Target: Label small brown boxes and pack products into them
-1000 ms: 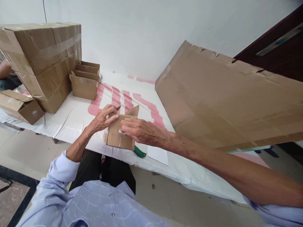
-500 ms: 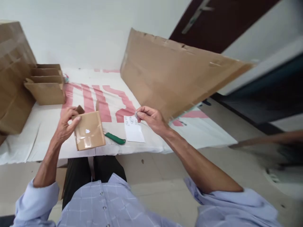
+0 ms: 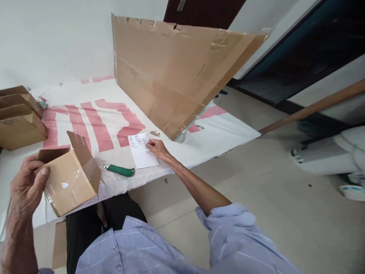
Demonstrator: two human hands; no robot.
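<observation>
My left hand [image 3: 28, 186] grips a small brown cardboard box [image 3: 71, 186] by its left side, thumb on the outer face. The box is tilted, its flaps stand open, and clear tape and a small white patch show on it. My right hand [image 3: 158, 148] is pinched at the upper right of a white sheet of paper [image 3: 146, 160]. Several small grey-outlined pieces or marks dot the top of that sheet; I cannot tell which. What the right fingertips hold is too small to make out. Between box and paper lies a green-handled utility knife [image 3: 121, 170].
Folded-open cardboard boxes [image 3: 23, 129] stand at the left. A large cardboard sheet [image 3: 176, 72] leans across the back of the cloth-covered table [image 3: 228, 125]. Near the paper's top lies a small brownish item [image 3: 155, 133]. A wooden pole [image 3: 313, 108] and a white bucket [image 3: 327, 152] are at the right.
The view has swung right. My left hand has brought the box nearer and tilted it, showing more of its flaps. My right hand, pinching a small greyish piece earlier, has come down onto the paper.
</observation>
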